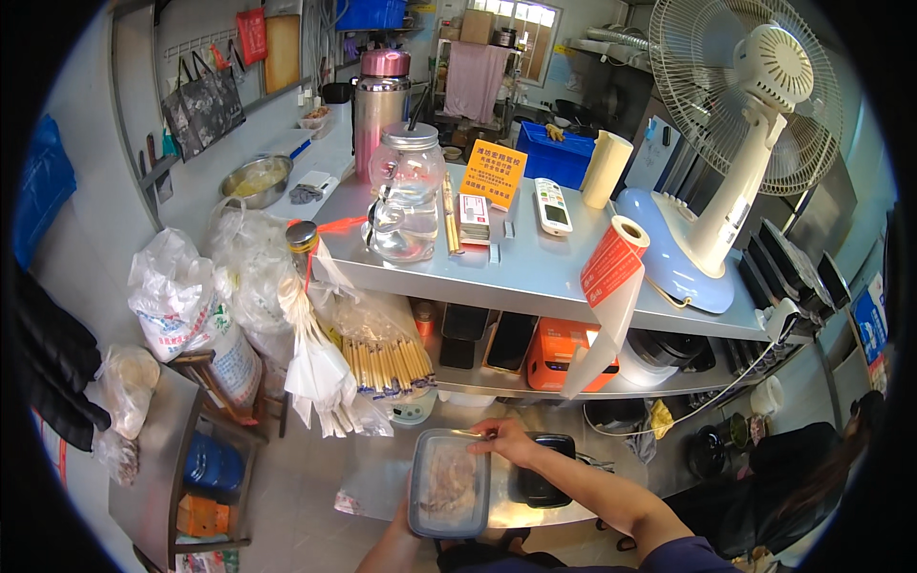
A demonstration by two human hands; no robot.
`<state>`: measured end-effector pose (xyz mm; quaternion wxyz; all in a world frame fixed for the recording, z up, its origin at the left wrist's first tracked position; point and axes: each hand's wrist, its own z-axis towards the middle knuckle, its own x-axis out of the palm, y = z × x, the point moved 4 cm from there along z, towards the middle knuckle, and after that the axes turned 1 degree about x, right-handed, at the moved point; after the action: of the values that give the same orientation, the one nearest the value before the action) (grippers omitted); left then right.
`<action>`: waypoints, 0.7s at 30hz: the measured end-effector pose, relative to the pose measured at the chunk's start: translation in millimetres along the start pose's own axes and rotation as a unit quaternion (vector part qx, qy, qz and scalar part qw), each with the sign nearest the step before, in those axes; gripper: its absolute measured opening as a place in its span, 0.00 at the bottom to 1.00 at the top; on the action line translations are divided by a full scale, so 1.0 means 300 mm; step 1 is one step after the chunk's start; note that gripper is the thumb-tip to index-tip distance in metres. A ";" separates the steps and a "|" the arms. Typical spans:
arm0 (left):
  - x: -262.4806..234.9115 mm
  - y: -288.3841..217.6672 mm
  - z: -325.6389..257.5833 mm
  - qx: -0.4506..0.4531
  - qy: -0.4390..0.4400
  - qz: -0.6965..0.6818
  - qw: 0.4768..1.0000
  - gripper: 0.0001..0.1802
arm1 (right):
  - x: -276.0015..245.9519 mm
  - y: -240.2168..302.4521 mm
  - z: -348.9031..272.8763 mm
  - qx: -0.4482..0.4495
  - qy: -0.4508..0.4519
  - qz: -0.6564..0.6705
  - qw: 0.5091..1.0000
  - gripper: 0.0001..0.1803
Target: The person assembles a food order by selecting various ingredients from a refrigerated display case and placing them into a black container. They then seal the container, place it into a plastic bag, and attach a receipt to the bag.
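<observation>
A rectangular clear plastic food container with a grey-blue rim is held in front of me, above the lower steel counter. Something pale and brownish shows inside it, but its kind is unclear. Along the container's left side my left hand grips it, its fingers mostly hidden beneath. At the upper right corner the fingers of my right hand are closed on the rim. Whether a lid covers the top is hard to make out. A black rectangular container stands just right of it, partly under my right forearm.
Ahead, a two-level steel counter carries a bear-shaped jar, a pink-topped flask, a label roll and a fan. Bundled chopsticks and plastic bags hang left. A dark-clothed person is at right.
</observation>
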<state>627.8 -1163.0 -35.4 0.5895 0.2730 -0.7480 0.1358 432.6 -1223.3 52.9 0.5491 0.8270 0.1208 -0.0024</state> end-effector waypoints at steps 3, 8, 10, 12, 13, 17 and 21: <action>0.003 0.017 0.006 -0.007 -0.001 0.005 1.000 0.28 | 0.006 0.018 0.028 -0.006 0.094 0.038 0.995 0.25; 0.015 0.026 0.016 -0.018 -0.001 0.012 1.000 0.29 | 0.059 0.106 0.066 -0.082 0.164 -0.020 0.983 0.27; 0.015 0.024 0.013 -0.021 -0.004 0.015 1.000 0.29 | 0.074 0.120 0.073 -0.111 0.171 -0.052 0.978 0.26; 0.024 0.022 0.022 -0.025 -0.001 0.020 0.999 0.29 | 0.073 0.092 0.076 -0.164 0.172 -0.045 0.970 0.26; 0.023 0.029 0.021 -0.029 -0.001 0.023 0.999 0.29 | 0.068 0.081 0.077 -0.191 0.173 -0.041 0.965 0.25; 0.011 0.021 -0.002 -0.025 -0.010 0.027 0.999 0.29 | 0.099 0.150 0.037 -0.162 0.171 -0.148 0.960 0.24; 0.011 0.042 0.010 -0.039 -0.012 0.030 0.999 0.29 | 0.106 0.093 0.046 -0.114 0.184 -0.059 0.975 0.23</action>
<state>617.6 -1155.3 -31.5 0.5860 0.2285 -0.7680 0.1209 470.9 -1239.7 68.4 0.6069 0.7369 0.2673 0.1310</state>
